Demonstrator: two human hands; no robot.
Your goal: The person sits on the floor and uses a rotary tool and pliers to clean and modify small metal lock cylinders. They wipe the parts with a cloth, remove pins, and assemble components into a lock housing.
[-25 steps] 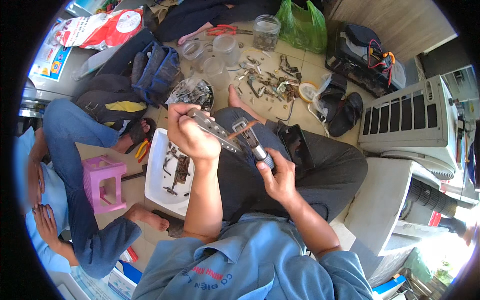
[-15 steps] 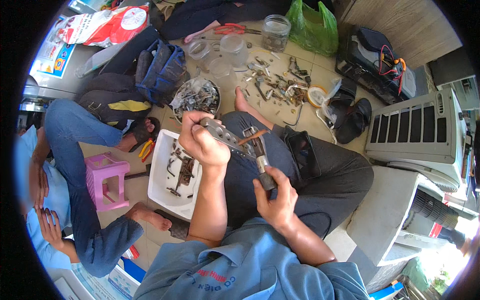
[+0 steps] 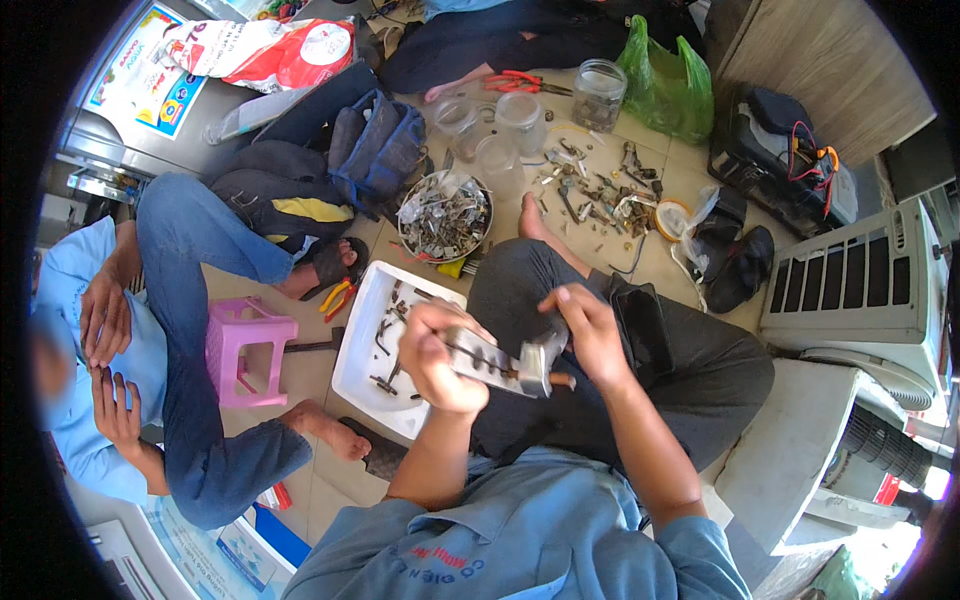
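Note:
My left hand (image 3: pixel 440 365) is closed around a metal flaring bar (image 3: pixel 480 360) with a row of holes, held above my lap. A metal yoke (image 3: pixel 541 366) sits across the bar's right end. From that end sticks a short copper tube (image 3: pixel 564 381). My right hand (image 3: pixel 592 332) is closed at the far side of the yoke, on its grey, motion-blurred handle (image 3: pixel 550 332). To the left of my left hand lies a white tray (image 3: pixel 347 372) with small dark metal parts in it.
A round bowl of metal scraps (image 3: pixel 446 212) stands beyond the tray. Loose fittings (image 3: pixel 610 195) and clear jars (image 3: pixel 520 122) cover the far floor. At left, a person (image 3: pixel 110 340) sits by a pink stool (image 3: pixel 240 345). An air-conditioner unit (image 3: pixel 850 280) stands at right.
The flaring bar and yoke have turned, so the yoke's handle now points away from me. My right hand has moved from the near side to the far side. The view has shifted left.

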